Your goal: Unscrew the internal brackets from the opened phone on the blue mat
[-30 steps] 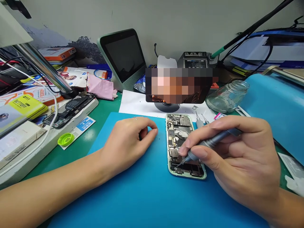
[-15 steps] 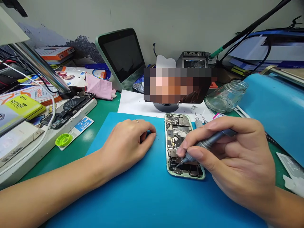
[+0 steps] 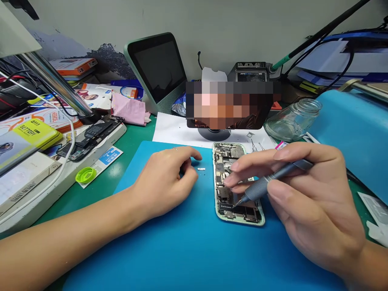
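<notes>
An opened phone (image 3: 222, 193) with a pale green frame lies on the blue mat (image 3: 169, 250), its inner boards and parts exposed. In my right hand (image 3: 315, 202) is a slim grey screwdriver (image 3: 263, 186), slanting down to the left. Its tip is over the dark lower part of the phone; whether it touches cannot be told. My left hand (image 3: 169, 182) rests on the mat left of the phone, index finger and thumb apart, holding nothing. Just beyond those fingertips lies a tiny silvery metal piece (image 3: 201, 169).
Behind the phone, a pixelated screen on a round stand (image 3: 214, 134) sits on white paper (image 3: 169, 127). A glass jar (image 3: 295, 121) stands at right. More tools (image 3: 254, 145) lie beyond the phone. At left are a green cap (image 3: 85, 175), phone parts (image 3: 93, 135) and boxes (image 3: 33, 135).
My left index finger and thumb have parted, and the small metal piece now shows on the mat beside them. The screwdriver tip has shifted right and slightly up from the phone's lower left corner.
</notes>
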`<state>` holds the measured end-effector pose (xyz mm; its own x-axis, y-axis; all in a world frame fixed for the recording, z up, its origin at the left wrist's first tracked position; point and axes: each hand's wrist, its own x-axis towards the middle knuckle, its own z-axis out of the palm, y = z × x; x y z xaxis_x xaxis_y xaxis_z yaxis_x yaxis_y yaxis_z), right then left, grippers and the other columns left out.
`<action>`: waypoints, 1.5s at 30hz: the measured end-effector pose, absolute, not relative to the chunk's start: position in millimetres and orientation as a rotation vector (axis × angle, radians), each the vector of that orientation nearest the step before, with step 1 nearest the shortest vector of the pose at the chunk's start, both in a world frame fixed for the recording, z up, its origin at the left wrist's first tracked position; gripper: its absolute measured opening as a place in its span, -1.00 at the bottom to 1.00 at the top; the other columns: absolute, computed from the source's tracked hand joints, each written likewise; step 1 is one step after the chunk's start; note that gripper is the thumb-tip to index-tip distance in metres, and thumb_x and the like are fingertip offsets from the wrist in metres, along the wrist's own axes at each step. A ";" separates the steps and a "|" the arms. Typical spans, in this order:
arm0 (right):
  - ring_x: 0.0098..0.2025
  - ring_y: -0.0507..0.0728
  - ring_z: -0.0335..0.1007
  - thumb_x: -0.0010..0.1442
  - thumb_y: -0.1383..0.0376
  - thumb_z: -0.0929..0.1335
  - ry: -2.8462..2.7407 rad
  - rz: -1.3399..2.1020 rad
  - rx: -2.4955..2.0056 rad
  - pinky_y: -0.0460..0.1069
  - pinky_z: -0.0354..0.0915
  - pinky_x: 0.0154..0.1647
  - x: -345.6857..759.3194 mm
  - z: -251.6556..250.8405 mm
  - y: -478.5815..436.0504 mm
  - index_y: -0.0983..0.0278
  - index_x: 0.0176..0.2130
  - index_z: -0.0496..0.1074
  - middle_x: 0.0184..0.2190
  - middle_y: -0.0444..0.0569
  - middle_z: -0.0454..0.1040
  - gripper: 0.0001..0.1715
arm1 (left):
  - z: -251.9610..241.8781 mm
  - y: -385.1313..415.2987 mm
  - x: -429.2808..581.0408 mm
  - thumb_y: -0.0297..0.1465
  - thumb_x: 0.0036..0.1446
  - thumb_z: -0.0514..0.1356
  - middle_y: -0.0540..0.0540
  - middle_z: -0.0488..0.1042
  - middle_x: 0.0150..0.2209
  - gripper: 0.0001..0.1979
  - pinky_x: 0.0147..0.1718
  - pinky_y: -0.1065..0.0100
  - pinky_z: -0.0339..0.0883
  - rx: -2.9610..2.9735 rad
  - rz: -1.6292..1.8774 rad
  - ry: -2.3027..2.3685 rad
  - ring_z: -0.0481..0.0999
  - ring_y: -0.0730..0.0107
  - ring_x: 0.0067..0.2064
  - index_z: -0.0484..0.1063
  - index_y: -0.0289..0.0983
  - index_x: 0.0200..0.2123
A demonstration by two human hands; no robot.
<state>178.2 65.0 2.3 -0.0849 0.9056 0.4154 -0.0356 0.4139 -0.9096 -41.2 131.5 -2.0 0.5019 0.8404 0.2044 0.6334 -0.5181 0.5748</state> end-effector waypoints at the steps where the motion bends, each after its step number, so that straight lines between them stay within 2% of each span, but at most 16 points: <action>1: -0.20 0.20 0.67 0.36 0.30 0.42 -1.422 0.973 -0.825 0.11 0.67 -0.28 178.7 2.3 64.8 0.03 -0.02 0.32 -0.10 -0.06 0.63 -0.73 | -2.2 131.1 -41.1 -0.49 0.13 0.11 0.05 0.51 -0.41 -0.70 -0.46 0.37 0.15 2.335 0.635 1.214 0.39 0.42 -0.47 0.54 -0.25 -0.09; 3: -0.19 0.21 0.67 0.34 0.30 0.44 -1.410 0.994 -0.815 0.12 0.67 -0.27 179.6 2.3 64.8 0.04 -0.02 0.32 -0.09 -0.05 0.63 -0.72 | -3.4 130.5 -41.0 -0.48 0.07 0.14 0.04 0.49 -0.37 -0.65 -0.44 0.36 0.16 2.392 0.607 1.199 0.36 0.42 -0.45 0.51 -0.25 -0.05; 6: -0.18 0.19 0.67 0.36 0.30 0.42 -1.405 1.002 -0.812 0.09 0.68 -0.27 180.5 1.9 65.4 0.04 -0.01 0.32 -0.08 -0.06 0.63 -0.73 | -5.9 130.7 -40.7 -0.49 0.10 0.13 0.02 0.48 -0.33 -0.60 -0.39 0.33 0.18 2.455 0.594 1.188 0.37 0.40 -0.42 0.48 -0.25 0.02; 14: -0.13 0.15 0.65 0.41 0.40 0.34 -1.464 0.972 -0.797 0.07 0.68 -0.18 181.8 -2.4 63.7 0.01 0.05 0.26 -0.02 -0.07 0.57 -0.67 | -8.0 132.3 -40.6 -0.45 0.22 0.15 0.04 0.45 -0.35 -0.67 -0.37 0.33 0.18 2.453 0.583 1.179 0.38 0.40 -0.42 0.46 -0.23 0.05; 21: -0.11 0.16 0.65 0.38 0.47 0.33 -1.473 0.961 -0.811 0.11 0.69 -0.17 179.8 -1.5 63.7 0.01 0.04 0.25 0.01 -0.07 0.55 -0.62 | -7.9 131.9 -40.7 -0.46 0.22 0.15 0.05 0.46 -0.36 -0.66 -0.40 0.35 0.15 2.421 0.582 1.192 0.36 0.42 -0.43 0.46 -0.23 0.06; 25: -0.12 0.11 0.65 0.36 0.52 0.32 -1.456 0.901 -0.839 0.07 0.67 -0.14 177.6 -1.8 66.1 0.02 0.02 0.23 0.01 -0.10 0.56 -0.58 | -8.0 130.7 -40.3 -0.52 0.21 0.13 0.05 0.45 -0.36 -0.70 -0.39 0.34 0.15 2.447 0.709 1.109 0.35 0.44 -0.42 0.49 -0.28 -0.01; 29: -0.10 0.08 0.65 0.36 0.53 0.33 -1.434 0.828 -0.864 0.02 0.63 -0.07 175.8 -3.7 69.7 0.07 -0.01 0.24 -0.03 -0.10 0.57 -0.60 | -6.9 126.8 -42.0 -0.55 0.25 0.11 0.00 0.44 -0.35 -0.75 -0.32 0.27 0.16 2.611 0.808 0.808 0.39 0.37 -0.34 0.53 -0.30 -0.09; 33: -0.10 0.07 0.63 0.36 0.53 0.31 -1.441 0.823 -0.877 0.02 0.62 -0.05 174.6 -4.7 72.1 0.07 -0.02 0.23 -0.05 -0.12 0.57 -0.62 | -5.6 124.3 -42.5 -0.47 0.33 0.12 -0.06 0.49 -0.28 -0.79 -0.32 0.21 0.13 2.712 0.716 0.575 0.42 0.33 -0.30 0.55 -0.31 -0.08; 37: -0.11 0.10 0.63 0.36 0.51 0.34 -1.459 0.851 -0.870 0.05 0.63 -0.10 174.7 -4.7 71.5 0.06 -0.01 0.23 -0.05 -0.12 0.56 -0.61 | -5.2 124.3 -40.5 -0.37 0.39 0.14 -0.09 0.49 -0.22 -0.80 -0.30 0.20 0.14 2.703 0.653 0.552 0.44 0.31 -0.26 0.55 -0.31 -0.12; 41: -0.13 0.10 0.63 0.35 0.52 0.33 -1.459 0.783 -0.864 0.09 0.61 -0.06 176.3 -6.8 71.1 0.06 0.00 0.23 -0.07 -0.12 0.56 -0.60 | -5.5 124.4 -39.8 -0.33 0.42 0.14 -0.09 0.49 -0.19 -0.77 -0.31 0.21 0.14 2.708 0.634 0.545 0.43 0.31 -0.25 0.55 -0.30 -0.05; 45: -0.10 0.09 0.62 0.35 0.53 0.33 -1.510 0.755 -0.882 0.02 0.61 -0.09 177.0 -8.0 72.5 0.07 0.02 0.22 -0.07 -0.08 0.55 -0.58 | -6.9 125.0 -40.8 -0.34 0.42 0.14 -0.09 0.50 -0.18 -0.75 -0.30 0.22 0.15 2.703 0.640 0.527 0.43 0.32 -0.25 0.56 -0.30 0.00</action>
<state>177.0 72.5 -8.0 -0.0435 0.8618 0.5054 0.1130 0.5069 -0.8546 -40.8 125.0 -6.9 0.8323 0.4178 0.3643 0.2777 -0.8831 0.3783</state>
